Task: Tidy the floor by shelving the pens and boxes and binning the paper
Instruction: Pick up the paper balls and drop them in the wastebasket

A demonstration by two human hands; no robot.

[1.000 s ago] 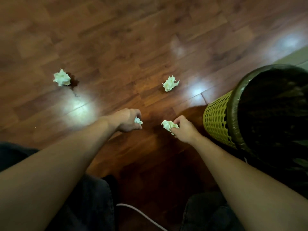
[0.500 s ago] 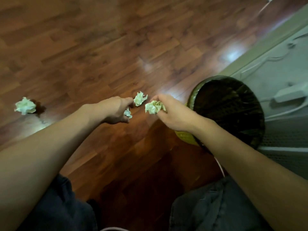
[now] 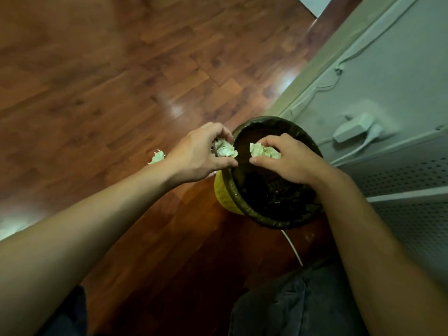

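Note:
A yellow mesh bin with a dark liner stands by the wall. My left hand hovers at the bin's left rim, fingers curled around a crumpled paper ball. Over the bin's opening, my right hand grips a second crumpled paper ball. A third paper ball lies on the wood floor, just left of my left wrist and partly hidden by it.
A grey wall with cables and a white plug adapter runs along the right. A perforated grey panel sits lower right. A white cord trails below the bin. My dark-trousered knees fill the bottom edge.
Both hands carried their paper balls rightward from the floor to the bin; the right hand is now over the opening. The view swung right, and the far-left paper ball left the frame.

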